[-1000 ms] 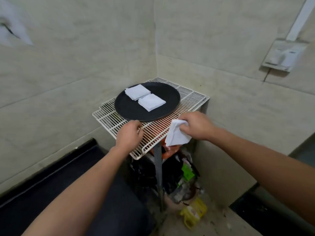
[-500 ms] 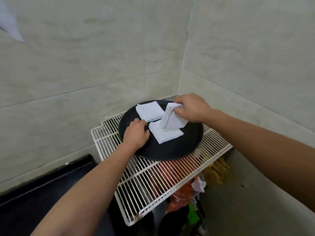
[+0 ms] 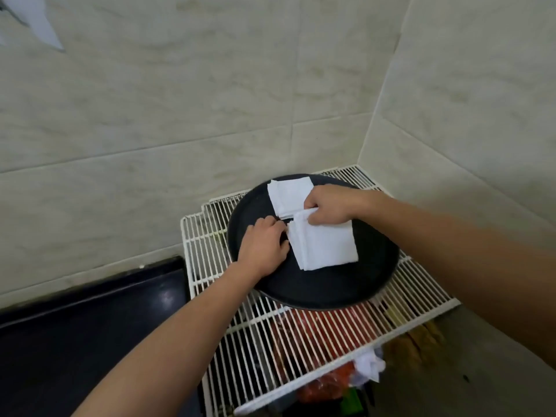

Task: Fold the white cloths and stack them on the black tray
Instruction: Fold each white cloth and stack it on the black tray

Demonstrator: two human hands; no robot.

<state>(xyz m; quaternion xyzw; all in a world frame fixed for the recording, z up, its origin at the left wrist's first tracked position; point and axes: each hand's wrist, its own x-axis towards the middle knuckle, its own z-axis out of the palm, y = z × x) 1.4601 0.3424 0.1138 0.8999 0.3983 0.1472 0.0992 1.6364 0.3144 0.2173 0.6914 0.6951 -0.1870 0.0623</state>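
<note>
A round black tray (image 3: 316,290) sits on a white wire rack (image 3: 270,341). Two white cloths lie folded on it: a far cloth (image 3: 288,195) and a near cloth (image 3: 325,246), which is laid on a folded one underneath. My right hand (image 3: 329,207) grips the near cloth's far corner with curled fingers. On the tray at that cloth's left edge is my left hand (image 3: 264,246), its fingertips pinching the edge.
Tiled walls meet in a corner behind the rack. A dark counter (image 3: 90,326) lies to the left. Under the rack are red bags (image 3: 325,386) and a crumpled white cloth (image 3: 368,364).
My right hand has lowered the cloth that it held up onto the near folded cloth. My left hand has slid in to its left edge. The view has come closer.
</note>
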